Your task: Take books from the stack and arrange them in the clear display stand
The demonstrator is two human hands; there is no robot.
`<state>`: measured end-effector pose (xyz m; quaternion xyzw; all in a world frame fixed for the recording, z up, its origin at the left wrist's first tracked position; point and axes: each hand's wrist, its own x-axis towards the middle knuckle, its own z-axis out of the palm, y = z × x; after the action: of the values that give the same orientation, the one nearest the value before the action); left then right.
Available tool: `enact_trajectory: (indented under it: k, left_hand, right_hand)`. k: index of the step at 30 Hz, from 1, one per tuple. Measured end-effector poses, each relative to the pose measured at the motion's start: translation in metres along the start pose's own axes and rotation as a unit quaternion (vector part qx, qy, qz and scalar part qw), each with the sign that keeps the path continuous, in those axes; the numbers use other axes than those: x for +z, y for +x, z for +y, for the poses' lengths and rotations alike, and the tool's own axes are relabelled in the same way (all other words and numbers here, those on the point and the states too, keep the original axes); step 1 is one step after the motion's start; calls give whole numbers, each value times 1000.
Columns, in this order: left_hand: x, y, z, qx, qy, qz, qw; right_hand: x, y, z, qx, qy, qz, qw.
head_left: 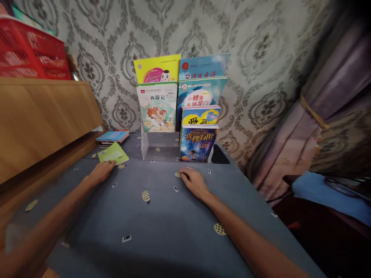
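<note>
My left hand (pixel 101 172) rests on the grey-blue tablecloth (pixel 162 224), its fingertips touching the near edge of a thin green booklet (pixel 113 153) that lies flat. My right hand (pixel 194 182) lies palm down on the cloth, fingers loosely curled, just in front of a clear tiered book stand (pixel 156 146). The stand holds several children's books upright; the nearest is a dark blue one (pixel 197 143) on the front right step. The front left step is empty.
A small stack of books (pixel 112 136) lies at the back left by the wall. A wooden headboard (pixel 43 116) with a red basket (pixel 31 52) on top runs along the left. A curtain (pixel 313 116) hangs right; a black object (pixel 220 154) lies beside the stand.
</note>
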<state>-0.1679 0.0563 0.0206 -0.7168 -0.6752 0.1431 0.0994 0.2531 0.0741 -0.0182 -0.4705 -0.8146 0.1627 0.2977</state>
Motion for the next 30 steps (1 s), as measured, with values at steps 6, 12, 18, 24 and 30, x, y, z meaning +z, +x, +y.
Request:
enact_trajectory:
  k: [6, 12, 18, 24, 30]
  left_hand:
    - [-5, -53, 10, 52, -40, 31, 997]
    - [-2, -112, 43, 119, -26, 64, 991]
    - [4, -168, 74, 197, -22, 94, 976]
    - [13, -176, 107, 222, -21, 127, 967]
    - [2, -177, 133, 222, -68, 118, 965]
  right_hand:
    - [1, 0, 0, -21, -27, -2, 999]
    - [4, 1, -1, -29, -53, -5, 998]
    - [4, -1, -9, -15, -74, -27, 997]
    - [5, -4, -15, -18, -93, -40, 995]
    - [5, -5, -15, -37, -104, -49, 993]
